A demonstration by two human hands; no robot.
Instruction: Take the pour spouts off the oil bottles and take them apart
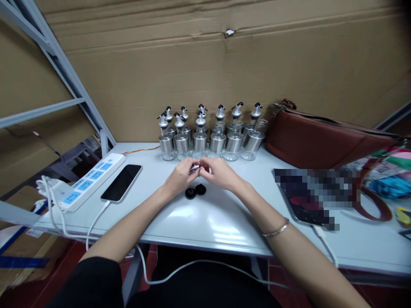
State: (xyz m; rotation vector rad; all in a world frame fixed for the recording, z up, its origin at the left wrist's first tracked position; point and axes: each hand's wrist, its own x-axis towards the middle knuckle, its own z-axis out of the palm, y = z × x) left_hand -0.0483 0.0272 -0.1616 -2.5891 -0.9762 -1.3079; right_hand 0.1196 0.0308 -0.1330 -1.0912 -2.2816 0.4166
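My left hand (182, 174) and my right hand (218, 172) meet over the table, fingertips pinched together. Between them is a small silver-and-black part (194, 169), mostly covered by the fingers, so its exact kind is unclear. Just below the hands lie two round black stoppers (201, 189), side by side. Behind the hands stand several glass bottles (200, 142) with steel sleeves, in two rows. Most carry silver pourers (180, 121) with black flip tops. Three at the front right, one of them an open bottle (235, 141), show bare glass necks.
To the left lie a white power strip (93, 182) and a phone (122, 183) on a cable. A brown leather bag (321, 139) sits at the right, beside another cabled device (302, 201), partly blurred. Cardboard (160, 72) stands behind the table (224, 222).
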